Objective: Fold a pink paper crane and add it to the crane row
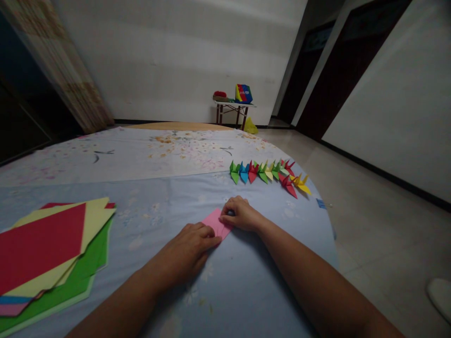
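Note:
A small folded piece of pink paper (213,218) lies on the blue flowered cloth between my hands, with crease lines showing on it. My left hand (193,241) grips its near left part, thumb and fingers pressed on the paper close to the near corner. On the far right edge, my right hand (241,213) pinches the same paper, its fingers curled together. The fingers cover parts of the paper's edges. Beyond my right hand stands a row of folded paper cranes (252,172) in green, blue, red and yellow.
At the left lies a stack of coloured paper sheets (42,249), red on top. The round table's edge curves along the right, with a blue clip (321,203) on it. Against the wall stands a small table (230,104) bearing a colourful box (243,94).

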Motion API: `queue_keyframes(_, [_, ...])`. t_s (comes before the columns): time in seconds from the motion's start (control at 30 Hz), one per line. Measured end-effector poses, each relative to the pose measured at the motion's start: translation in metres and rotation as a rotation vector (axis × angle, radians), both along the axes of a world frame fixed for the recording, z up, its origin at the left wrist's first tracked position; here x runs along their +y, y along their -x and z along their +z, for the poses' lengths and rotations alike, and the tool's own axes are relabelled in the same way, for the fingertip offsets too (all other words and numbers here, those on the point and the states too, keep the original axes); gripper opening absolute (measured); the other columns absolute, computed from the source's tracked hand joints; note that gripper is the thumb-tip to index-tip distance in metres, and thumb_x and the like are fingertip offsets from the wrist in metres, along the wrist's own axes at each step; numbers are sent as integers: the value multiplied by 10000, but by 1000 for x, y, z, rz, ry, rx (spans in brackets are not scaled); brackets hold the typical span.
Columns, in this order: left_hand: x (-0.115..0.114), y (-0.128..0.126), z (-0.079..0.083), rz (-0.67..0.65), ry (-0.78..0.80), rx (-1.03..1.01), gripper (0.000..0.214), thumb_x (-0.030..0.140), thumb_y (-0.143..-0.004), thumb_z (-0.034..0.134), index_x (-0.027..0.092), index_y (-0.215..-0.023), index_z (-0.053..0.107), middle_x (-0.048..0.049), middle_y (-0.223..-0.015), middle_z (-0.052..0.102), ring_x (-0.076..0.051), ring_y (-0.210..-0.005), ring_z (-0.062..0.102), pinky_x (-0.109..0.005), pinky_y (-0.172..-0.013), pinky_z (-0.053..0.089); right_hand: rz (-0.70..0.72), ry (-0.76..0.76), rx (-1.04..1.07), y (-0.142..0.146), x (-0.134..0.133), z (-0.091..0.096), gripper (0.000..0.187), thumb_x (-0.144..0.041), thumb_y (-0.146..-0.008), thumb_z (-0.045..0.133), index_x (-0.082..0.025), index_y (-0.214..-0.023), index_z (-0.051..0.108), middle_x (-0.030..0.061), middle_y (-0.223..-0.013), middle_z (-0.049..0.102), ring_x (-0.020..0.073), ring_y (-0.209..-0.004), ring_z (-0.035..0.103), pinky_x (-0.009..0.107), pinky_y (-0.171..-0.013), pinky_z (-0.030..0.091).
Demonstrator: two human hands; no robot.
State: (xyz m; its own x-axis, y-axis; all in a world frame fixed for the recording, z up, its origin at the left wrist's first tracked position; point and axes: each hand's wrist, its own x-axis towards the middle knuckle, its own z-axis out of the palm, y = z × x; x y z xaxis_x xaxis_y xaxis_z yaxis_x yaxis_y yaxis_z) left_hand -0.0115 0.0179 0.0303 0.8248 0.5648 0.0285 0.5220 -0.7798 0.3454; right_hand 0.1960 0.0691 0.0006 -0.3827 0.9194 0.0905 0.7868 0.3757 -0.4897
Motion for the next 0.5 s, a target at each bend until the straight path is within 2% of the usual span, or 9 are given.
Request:
queue_keyframes(0.23, [-1,1,0,8,-10,21,411,78,-736,472,270,-1086,570,-34,-1014,556,-210,-961,467,-364,-864,353,4,1,-2,0,-1,1,139,-346,-749,626,-223,-792,677,29,-870,608,188,-908,475,323,-797,294])
queue_keyframes(0.4, [-2,0,-1,12,-27,21,308,120,-785,467,250,-1037,585,-41,-1008,552,-210,-959,468,-368,-864,353,0,-13,0,1,-1,1,135,-336,-752,623,-214,-784,670,29,-849,603,181,-889,472,318,-788,294])
queue_keyframes(0.5, [-2,-1,-2,10,-36,15,323,111,-786,463,251,-1053,578,-47,-1026,548,-211,-969,467,-369,-859,356,-3,-8,3,1,-2,1,120,-323,-747,627,-213,-774,665,25,-851,600,180,-896,467,320,-799,290])
